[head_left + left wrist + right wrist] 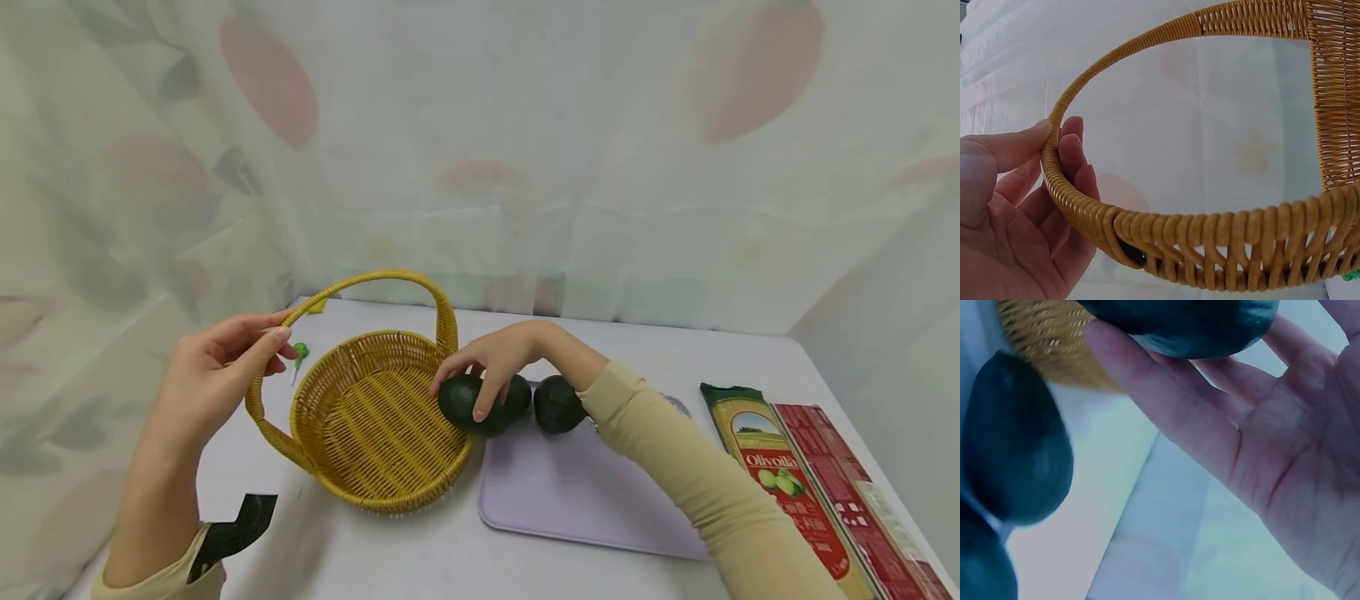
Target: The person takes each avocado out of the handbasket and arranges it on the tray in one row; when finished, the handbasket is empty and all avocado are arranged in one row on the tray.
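Note:
My left hand (225,367) pinches the arched handle (1063,169) of a yellow wicker basket (378,500) between thumb and fingers. Nothing lies on the woven bottom of the basket. At the basket's right rim, my right hand (504,360) grips a dark green avocado (461,402) from above, with fingers curled over it. In the right wrist view, that avocado (1191,325) sits against the fingers. Two more avocados lie beside it: one (517,398) partly hidden behind the held one, the other (557,406) farther right, near my forearm.
Under the avocados is a pale purple tray (585,500). To its right lie an Olivoila package (780,475) and a red package (847,483). A small green item (301,350) and a yellow one (317,307) lie behind the left hand. A patterned curtain (525,167) hangs behind the table.

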Action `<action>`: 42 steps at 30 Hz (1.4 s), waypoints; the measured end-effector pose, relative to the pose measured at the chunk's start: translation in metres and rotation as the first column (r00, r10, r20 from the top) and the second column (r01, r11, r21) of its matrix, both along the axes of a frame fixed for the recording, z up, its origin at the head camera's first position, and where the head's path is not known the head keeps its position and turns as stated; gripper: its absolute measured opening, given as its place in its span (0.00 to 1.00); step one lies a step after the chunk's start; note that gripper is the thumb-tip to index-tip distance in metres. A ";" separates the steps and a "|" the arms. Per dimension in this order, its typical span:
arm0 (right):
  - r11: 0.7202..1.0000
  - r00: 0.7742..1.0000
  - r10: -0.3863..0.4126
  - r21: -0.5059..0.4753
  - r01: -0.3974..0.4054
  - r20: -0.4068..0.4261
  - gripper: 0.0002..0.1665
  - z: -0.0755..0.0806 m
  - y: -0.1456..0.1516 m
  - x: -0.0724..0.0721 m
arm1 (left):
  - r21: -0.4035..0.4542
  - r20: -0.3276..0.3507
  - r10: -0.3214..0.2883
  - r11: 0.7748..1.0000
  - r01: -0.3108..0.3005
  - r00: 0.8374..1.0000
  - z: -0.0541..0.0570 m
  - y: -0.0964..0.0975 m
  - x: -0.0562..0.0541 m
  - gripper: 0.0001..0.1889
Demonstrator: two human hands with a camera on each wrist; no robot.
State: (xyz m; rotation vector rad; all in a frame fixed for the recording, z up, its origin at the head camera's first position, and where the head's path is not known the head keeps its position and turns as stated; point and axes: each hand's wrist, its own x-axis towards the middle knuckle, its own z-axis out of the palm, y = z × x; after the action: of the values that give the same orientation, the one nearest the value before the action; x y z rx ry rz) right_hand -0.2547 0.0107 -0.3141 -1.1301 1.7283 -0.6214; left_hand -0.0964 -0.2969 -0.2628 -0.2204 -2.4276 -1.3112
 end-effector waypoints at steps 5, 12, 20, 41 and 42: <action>0.999 0.999 -0.037 0.014 0.038 -0.008 0.38 -0.004 0.021 -0.003 | -0.002 0.000 0.002 1.000 -0.002 1.000 0.000 -0.002 -0.001 0.13; 0.993 0.993 -0.118 0.029 0.118 0.009 0.40 -0.009 0.058 -0.005 | 0.004 0.003 -0.010 1.000 0.010 1.000 -0.002 -0.004 -0.001 0.13; 0.974 0.975 -0.224 0.048 0.223 0.004 0.40 -0.014 0.105 -0.001 | -0.014 -0.003 -0.022 1.000 0.022 1.000 -0.002 -0.006 -0.002 0.14; 0.901 0.900 -0.434 0.026 0.434 0.019 0.37 -0.026 0.215 0.021 | 0.001 0.012 -0.006 1.000 0.006 1.000 0.000 -0.012 0.000 0.14; 0.895 0.895 -0.446 0.017 0.445 0.018 0.37 -0.028 0.220 0.023 | 0.002 0.015 -0.006 1.000 0.006 1.000 0.000 -0.012 0.000 0.14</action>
State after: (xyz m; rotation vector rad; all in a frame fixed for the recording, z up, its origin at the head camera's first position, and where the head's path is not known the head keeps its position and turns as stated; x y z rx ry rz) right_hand -0.2320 0.2304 -0.3421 -0.7094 1.9861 -0.8944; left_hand -0.0966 -0.3087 -0.2628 -0.2178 -2.4396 -1.3224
